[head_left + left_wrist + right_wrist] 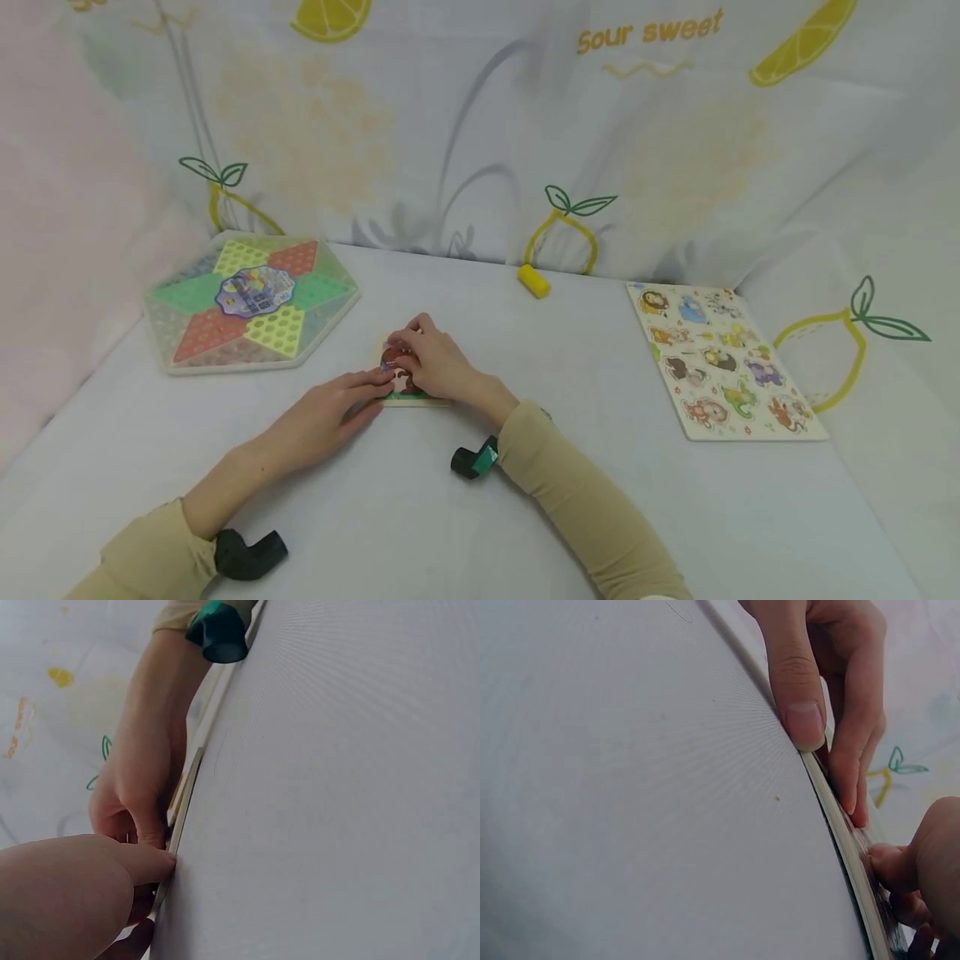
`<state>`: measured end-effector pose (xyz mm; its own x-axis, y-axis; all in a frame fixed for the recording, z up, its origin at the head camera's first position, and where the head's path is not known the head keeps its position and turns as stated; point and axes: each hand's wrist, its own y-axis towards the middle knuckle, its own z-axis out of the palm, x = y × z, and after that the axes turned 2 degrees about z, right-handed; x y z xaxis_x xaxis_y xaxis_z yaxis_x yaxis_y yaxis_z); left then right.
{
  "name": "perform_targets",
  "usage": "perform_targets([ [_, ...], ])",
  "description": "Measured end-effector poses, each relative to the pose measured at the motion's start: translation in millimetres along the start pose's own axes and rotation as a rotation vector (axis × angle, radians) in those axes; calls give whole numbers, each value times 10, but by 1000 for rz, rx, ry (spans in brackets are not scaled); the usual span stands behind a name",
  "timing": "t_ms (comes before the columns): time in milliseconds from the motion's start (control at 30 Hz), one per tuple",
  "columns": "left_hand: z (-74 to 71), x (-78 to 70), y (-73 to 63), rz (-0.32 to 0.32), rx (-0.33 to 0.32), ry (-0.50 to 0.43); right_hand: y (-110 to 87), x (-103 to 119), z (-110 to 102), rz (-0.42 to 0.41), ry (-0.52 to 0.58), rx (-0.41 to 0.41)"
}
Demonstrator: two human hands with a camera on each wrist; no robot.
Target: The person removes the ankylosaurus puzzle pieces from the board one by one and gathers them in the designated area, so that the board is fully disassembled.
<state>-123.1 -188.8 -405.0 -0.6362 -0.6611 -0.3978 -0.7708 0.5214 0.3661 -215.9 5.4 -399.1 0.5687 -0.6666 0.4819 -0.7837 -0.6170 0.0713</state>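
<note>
A small flat puzzle board [416, 402] with a pale wooden edge and a brown, purple and green picture lies mid-table, partly hidden by both hands. The left hand [322, 421] reaches in from the left; its fairly straight fingers rest on the board's left part. In the right wrist view, the left thumb [802, 724] touches the board's near edge. Over the top of the board, the right hand [438, 362] has curled fingers and a lowered thumb, which pinch a puzzle piece [393, 357] at the picture's surface. The fingers hide most of that piece.
A hexagonal board-game box [172, 358] with coloured triangles lies at the back left. An animal puzzle board [723, 367] lies at the right. A yellow cylinder [534, 282] sits near the back curtain [480, 125]. Dark curved attachments [251, 557] are on the wrists.
</note>
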Motion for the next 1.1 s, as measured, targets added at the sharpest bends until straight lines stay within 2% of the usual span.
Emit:
perform_targets([
  [267, 3, 1, 5, -4, 26, 3, -5, 2, -7, 22, 32, 6],
  [467, 8, 3, 2, -16, 29, 0, -9, -1, -7, 2, 69, -3],
  [633, -14, 1, 16, -23, 56, 9, -7, -15, -10, -6, 87, -14],
  [900, -19, -14, 21, -27, 68, 21, 7, -47, -18, -68, 91, -62],
  [1100, -16, -24, 9, -23, 56, 29, 14, -45, -22, -16, 175, -90],
])
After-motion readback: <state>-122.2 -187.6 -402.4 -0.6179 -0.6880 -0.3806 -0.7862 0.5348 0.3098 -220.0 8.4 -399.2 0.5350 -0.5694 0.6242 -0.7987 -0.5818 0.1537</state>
